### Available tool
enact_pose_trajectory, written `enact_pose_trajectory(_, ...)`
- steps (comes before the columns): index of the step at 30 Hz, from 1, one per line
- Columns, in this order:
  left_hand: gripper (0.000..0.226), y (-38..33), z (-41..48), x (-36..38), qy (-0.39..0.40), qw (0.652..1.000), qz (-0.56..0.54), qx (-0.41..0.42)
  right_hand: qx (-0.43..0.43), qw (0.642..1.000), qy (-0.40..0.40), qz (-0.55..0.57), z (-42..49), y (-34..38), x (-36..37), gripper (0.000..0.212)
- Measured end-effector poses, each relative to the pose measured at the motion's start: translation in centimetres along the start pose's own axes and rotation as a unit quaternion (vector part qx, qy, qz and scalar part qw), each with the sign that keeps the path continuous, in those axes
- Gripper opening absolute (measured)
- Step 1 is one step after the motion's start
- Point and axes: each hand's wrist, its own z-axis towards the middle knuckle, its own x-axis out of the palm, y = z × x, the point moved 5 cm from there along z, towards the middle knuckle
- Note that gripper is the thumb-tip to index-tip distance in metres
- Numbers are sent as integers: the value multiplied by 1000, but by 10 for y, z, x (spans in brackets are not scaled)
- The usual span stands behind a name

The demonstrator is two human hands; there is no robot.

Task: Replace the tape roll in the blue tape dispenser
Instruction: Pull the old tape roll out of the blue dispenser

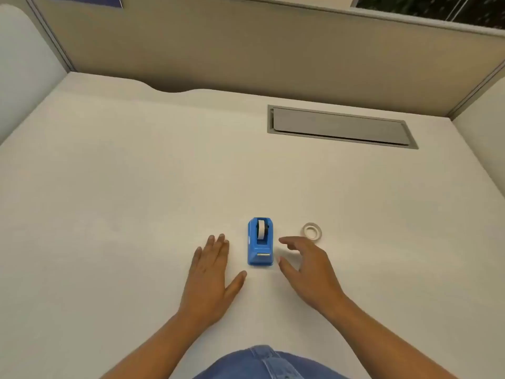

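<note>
We recorded one blue tape dispenser (260, 242) standing upright on the white surface (136, 187), a roll (261, 228) seated in its cradle, cutter end toward the person. One spare tape roll (312, 230) lay flat just to its right. Our left hand (211, 274) rested flat and open beside the dispenser, holding nothing. Our right hand (306, 266) hovered open, fingers curled, empty, between dispenser and spare roll. A grey hatch (338, 126) sat farther back.
</note>
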Motion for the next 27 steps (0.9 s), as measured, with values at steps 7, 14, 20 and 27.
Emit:
enact_pose_trajectory(7,109,-28,42,-12,1,972,-236,19,-74,997,34,-15,43,30,-7,46)
enact_pose_trajectory(14,109,-30,53,-4,-3,970,-244,26,-106,989,86,-62,64,36,6,54)
enact_pose_trajectory(20,105,-31,53,-6,-10,970,-239,41,-116,986,89,-81,65,33,12,50)
enact_pose_trajectory(27,102,-32,53,-7,-19,973,-224,47,-125,982,92,-112,71,39,11,40)
